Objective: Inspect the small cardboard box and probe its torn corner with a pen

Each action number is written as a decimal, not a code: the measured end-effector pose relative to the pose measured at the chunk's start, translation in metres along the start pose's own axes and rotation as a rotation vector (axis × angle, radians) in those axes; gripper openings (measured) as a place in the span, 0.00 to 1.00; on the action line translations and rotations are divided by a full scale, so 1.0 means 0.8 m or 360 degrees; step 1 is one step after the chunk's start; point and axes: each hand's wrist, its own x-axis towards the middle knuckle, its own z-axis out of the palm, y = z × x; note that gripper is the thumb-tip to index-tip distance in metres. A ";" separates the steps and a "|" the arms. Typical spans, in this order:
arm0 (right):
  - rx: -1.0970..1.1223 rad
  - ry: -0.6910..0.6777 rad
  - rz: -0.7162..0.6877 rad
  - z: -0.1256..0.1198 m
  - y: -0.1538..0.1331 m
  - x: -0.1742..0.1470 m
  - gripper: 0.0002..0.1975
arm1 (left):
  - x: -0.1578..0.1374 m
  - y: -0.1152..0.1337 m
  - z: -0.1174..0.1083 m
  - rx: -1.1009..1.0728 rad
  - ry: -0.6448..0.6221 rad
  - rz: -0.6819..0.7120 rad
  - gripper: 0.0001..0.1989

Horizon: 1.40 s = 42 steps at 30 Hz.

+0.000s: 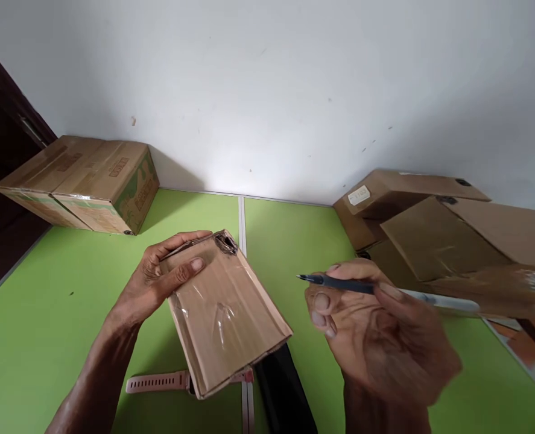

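Cardboard piece (pixel 224 313), flat, tape-covered and torn at its upper corner, sits at centre frame, tilted above the green surface (pixel 45 325). At upper left of the frame, a sealed carton (pixel 86 184) rests on the surface against the white wall (pixel 267 90). Left of centre, the left hand (pixel 163 277) grasps the cardboard piece by its upper left edge, thumb lying across the top face. Below the piece, a pink watch strap (pixel 156 381) lies on the surface, partly covered, with a black object (pixel 283 392) just beside it. Right of centre, the right hand (pixel 376 331), blurred, is clenched around a dark pen (pixel 339 283), tip pointing left toward the piece, not touching it. At far right, folded brown cartons (pixel 430 223) are stacked.
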 end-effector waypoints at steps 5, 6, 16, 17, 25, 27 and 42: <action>-0.0263 0.0073 -0.0204 0.036 0.013 0.027 0.04 | 0.003 0.000 0.011 -0.0031 -0.0072 0.0014 0.21; -0.0357 0.0108 -0.0265 0.041 0.018 0.032 0.03 | 0.004 0.000 0.012 -0.0034 -0.0083 0.0018 0.21; -0.1262 0.0087 -0.0639 0.051 0.037 0.047 0.08 | 0.012 0.004 0.018 -0.0019 -0.0147 0.0012 0.18; -0.1271 0.0023 -0.0659 0.050 0.036 0.049 0.09 | 0.012 0.005 0.019 -0.0017 -0.0157 0.0014 0.17; -0.1390 -0.0088 -0.0543 0.049 0.030 0.054 0.12 | 0.016 0.011 0.023 -0.0021 -0.0176 -0.0014 0.15; -0.1426 -0.0083 -0.0525 0.050 0.028 0.055 0.11 | 0.016 0.012 0.023 -0.0033 -0.0188 -0.0010 0.15; -0.1600 0.0258 -0.0650 0.051 0.023 0.040 0.11 | 0.013 0.011 0.025 0.0042 -0.0138 -0.0041 0.17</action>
